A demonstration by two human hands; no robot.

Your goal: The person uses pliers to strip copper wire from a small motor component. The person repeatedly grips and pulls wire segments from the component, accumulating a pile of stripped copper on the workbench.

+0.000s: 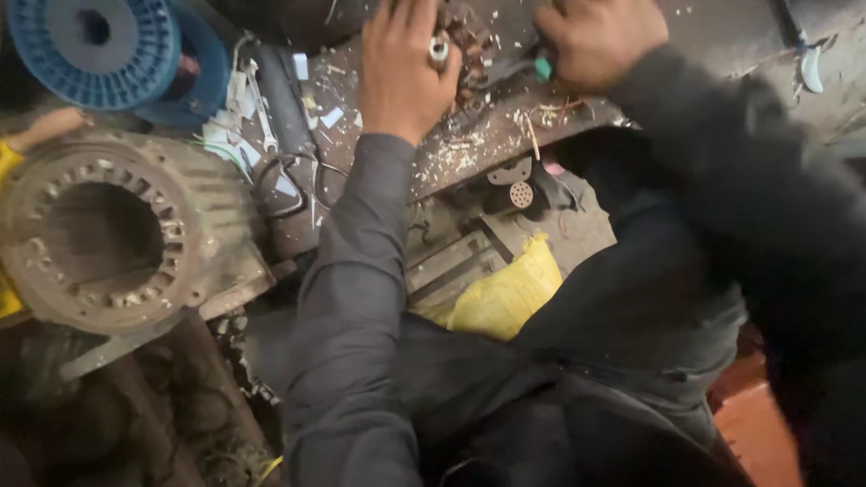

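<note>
**Rusty metal at the bench edge, both hands closing in**

Rusty metal is crowding the workbench (487,135), whose littered front edge is running just below both wrists. The left hand (401,68) is curling tight around a small silvery cylindrical part (439,50), pressed beside a brown coppery clump (469,36). The right hand (595,41) is gripping a green-handled tool (539,68), its tip hidden. Left of the bench, a worn motor housing (108,234) and blue spools (108,50) are leaving little open room; below the edge, a yellow bag (505,293) is lying.
</note>
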